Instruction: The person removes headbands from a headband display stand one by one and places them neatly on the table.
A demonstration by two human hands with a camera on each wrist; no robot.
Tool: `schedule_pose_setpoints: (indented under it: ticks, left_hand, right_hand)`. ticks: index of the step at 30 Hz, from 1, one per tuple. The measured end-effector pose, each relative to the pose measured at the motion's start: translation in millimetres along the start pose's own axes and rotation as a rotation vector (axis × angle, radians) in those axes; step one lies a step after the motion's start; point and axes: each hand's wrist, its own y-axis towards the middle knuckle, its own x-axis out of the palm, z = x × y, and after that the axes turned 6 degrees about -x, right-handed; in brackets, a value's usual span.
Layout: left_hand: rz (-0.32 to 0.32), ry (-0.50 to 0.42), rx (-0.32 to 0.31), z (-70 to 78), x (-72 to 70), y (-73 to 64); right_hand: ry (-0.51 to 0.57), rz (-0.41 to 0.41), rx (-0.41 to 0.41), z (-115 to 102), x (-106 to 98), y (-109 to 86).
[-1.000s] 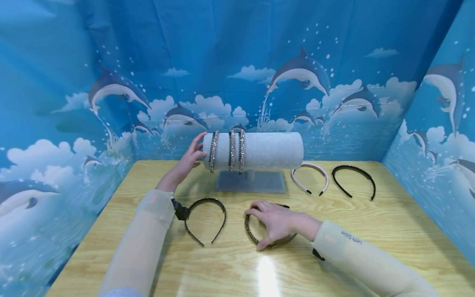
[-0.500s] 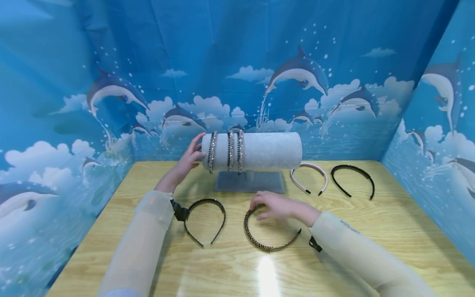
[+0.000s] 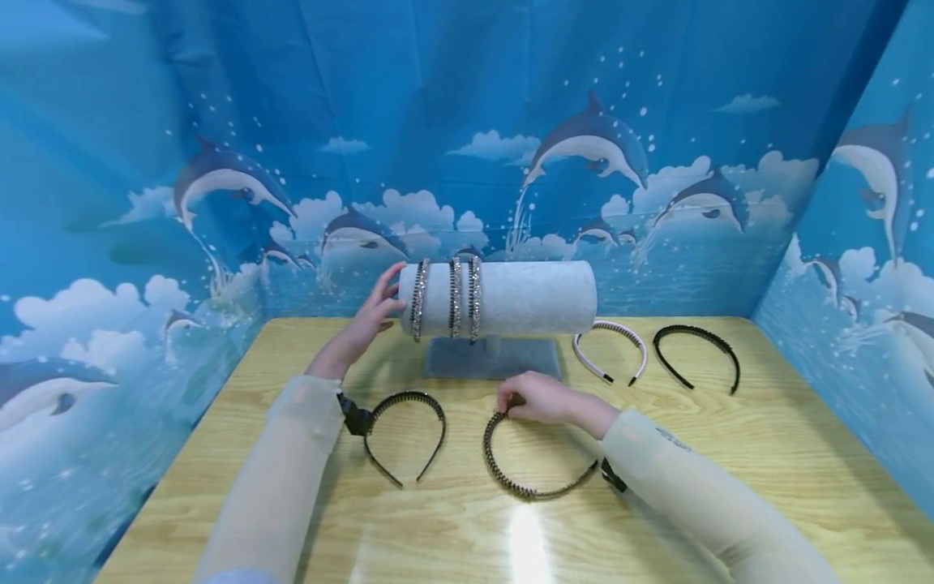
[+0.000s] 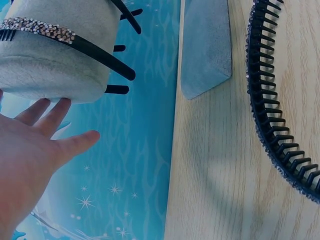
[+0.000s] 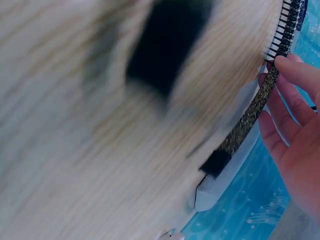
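My right hand (image 3: 543, 397) pinches a dark, glittery toothed headband (image 3: 520, 491) close to one tip, thumb on one face and fingers on the other. In the right wrist view the band's sparkly arm (image 5: 250, 117) runs out past the fingers to a black end. Straight fingers of my left hand (image 3: 368, 316) rest at the left end of a pale grey velvet display roll (image 3: 536, 296). Three rhinestone headbands (image 3: 476, 298) ride on the roll's left half. Below the left wrist lies a black toothed headband (image 3: 409, 395), seen close up in the left wrist view.
A flat grey base (image 3: 452, 361) carries the roll on a short post. At the back right of the wooden table (image 3: 693, 478) lie a pale pink headband (image 3: 639, 345) and a black one (image 3: 689, 328). A dolphin-print curtain (image 3: 452, 97) encloses the table's back and sides.
My right hand has shifted from spreading over the glittery headband to pinching its far tip. The headband has turned and shifted slightly. My left hand stays at the roll's end.
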Motion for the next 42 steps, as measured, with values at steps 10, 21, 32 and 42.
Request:
schedule_pose_setpoints:
  ticks: [10, 21, 32, 42]
  left_hand:
    - [-0.001, -0.001, 0.01, 2.7, 0.7, -1.6]
    - [-0.003, 0.009, 0.021, 1.1, 1.0, -1.5]
    - [0.009, 0.017, 0.01, -2.1, 0.7, 0.8]
    - [0.01, 0.011, 0.001, -1.0, 1.1, 2.0]
  right_hand:
    - [0.104, -0.003, 0.011, 1, -3, -8.3]
    - [0.083, 0.022, 0.033, 2, 1, -19.7]
    - [0.169, 0.022, 0.082, 2, 2, -28.8]
    - [0.305, 0.04, 0.118, 6, 0, -41.1]
